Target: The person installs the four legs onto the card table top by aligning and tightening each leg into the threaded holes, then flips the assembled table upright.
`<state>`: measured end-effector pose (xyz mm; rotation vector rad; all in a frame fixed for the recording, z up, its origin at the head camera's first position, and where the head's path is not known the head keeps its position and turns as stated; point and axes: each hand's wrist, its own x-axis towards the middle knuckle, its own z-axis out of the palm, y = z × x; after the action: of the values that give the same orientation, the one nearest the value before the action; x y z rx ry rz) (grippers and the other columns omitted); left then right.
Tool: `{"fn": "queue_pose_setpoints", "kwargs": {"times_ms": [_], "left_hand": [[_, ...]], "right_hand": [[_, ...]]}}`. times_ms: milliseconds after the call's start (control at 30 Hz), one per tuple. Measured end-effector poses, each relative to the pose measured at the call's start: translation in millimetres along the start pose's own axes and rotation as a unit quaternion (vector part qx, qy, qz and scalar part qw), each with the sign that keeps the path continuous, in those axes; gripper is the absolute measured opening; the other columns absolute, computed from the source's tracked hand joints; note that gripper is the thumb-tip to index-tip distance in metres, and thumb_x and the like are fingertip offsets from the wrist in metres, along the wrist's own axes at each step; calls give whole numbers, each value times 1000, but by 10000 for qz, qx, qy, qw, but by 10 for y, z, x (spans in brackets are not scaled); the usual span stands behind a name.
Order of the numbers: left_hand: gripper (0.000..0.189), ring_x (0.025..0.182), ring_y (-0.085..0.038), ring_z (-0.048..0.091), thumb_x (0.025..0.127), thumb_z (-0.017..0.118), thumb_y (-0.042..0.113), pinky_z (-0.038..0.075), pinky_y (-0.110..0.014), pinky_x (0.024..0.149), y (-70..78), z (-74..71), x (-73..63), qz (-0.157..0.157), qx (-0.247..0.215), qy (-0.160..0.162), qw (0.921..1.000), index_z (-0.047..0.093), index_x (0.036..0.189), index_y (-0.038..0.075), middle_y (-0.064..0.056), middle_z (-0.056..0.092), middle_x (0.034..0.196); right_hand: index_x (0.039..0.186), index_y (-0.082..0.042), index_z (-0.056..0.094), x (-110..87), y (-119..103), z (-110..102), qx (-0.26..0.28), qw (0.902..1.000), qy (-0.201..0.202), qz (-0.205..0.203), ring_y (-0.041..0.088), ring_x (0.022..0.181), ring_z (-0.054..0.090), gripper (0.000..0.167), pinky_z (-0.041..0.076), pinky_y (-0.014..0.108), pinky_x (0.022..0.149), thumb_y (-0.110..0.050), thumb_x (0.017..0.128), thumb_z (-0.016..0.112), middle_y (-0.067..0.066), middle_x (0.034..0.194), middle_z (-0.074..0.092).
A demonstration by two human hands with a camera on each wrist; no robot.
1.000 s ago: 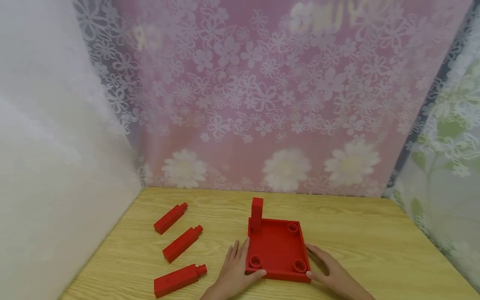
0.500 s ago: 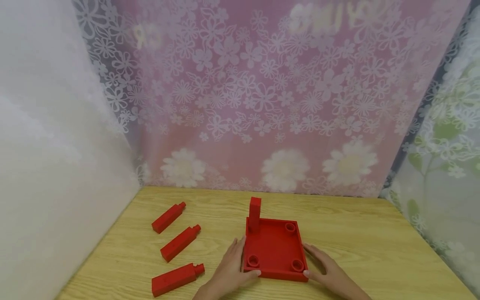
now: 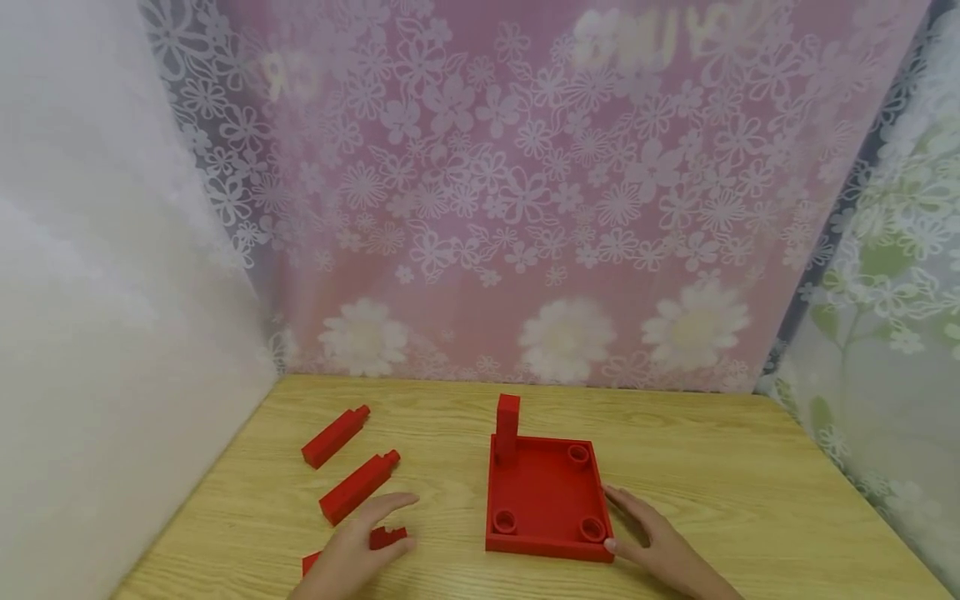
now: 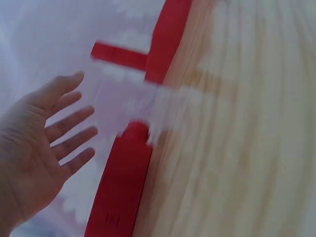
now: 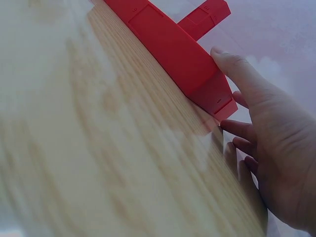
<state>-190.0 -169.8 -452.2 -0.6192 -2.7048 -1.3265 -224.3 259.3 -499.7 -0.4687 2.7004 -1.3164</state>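
Note:
A shallow red square base (image 3: 551,496) with raised walls lies on the table; round sockets show at three corners. At its far left corner stands a red square post (image 3: 507,423). My right hand (image 3: 662,542) grips the near right corner, thumb at the front and fingers along the right side. My left hand (image 3: 351,546) hovers over the nearest loose red post (image 3: 388,536), partly covering it. In the left wrist view, the fingers of that hand (image 4: 47,140) are spread, apart from the post (image 4: 118,180), which has a round peg end.
Two more loose red posts, a middle one (image 3: 358,487) and a far one (image 3: 335,437), lie slanted left of the base on the wood-grain table (image 3: 697,442). A pink flowered curtain (image 3: 480,208) hangs behind, and pale cloth (image 3: 112,333) borders the left side.
My left hand has let go of the base's left side and moved left over the nearest loose post. My right hand stays on the base's corner. The whole view has shifted slightly.

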Motion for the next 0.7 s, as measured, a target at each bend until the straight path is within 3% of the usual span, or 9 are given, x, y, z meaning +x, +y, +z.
{"fn": "queue_pose_setpoints", "kwargs": {"times_ms": [167,300,500,700], "left_hand": [[53,114,-31,44,80,70,37,40,-50,86,-257,-271,-261,-485,-258,33,9985,56,125,15,-1,52,123],[53,104,-23,48,79,72,30,44,-37,82,-457,-385,-362,-608,-420,-75,9972,56,125,8,-7,54,117],[55,91,-9,49,78,74,23,44,-26,73,-625,-432,-392,-760,-751,-399,9935,55,123,-1,-8,53,108],[56,88,-9,50,77,75,23,44,-24,71,-700,-431,-391,-1234,-1059,-633,9847,55,122,-2,-6,54,107]], "right_hand": [[143,-14,34,4,19,7,-144,9999,67,-63,42,131,19,69,23,64,94,-38,85,64,14,143,32],[143,-15,33,8,29,1,-96,9999,61,-28,42,131,19,69,23,65,94,-38,85,64,14,143,32],[142,-17,34,9,31,-1,129,9999,-23,92,43,131,17,68,24,64,93,-36,85,65,14,143,31],[142,-15,34,15,43,6,106,9999,1,58,44,130,17,69,25,64,93,-37,85,65,15,143,32]]}}
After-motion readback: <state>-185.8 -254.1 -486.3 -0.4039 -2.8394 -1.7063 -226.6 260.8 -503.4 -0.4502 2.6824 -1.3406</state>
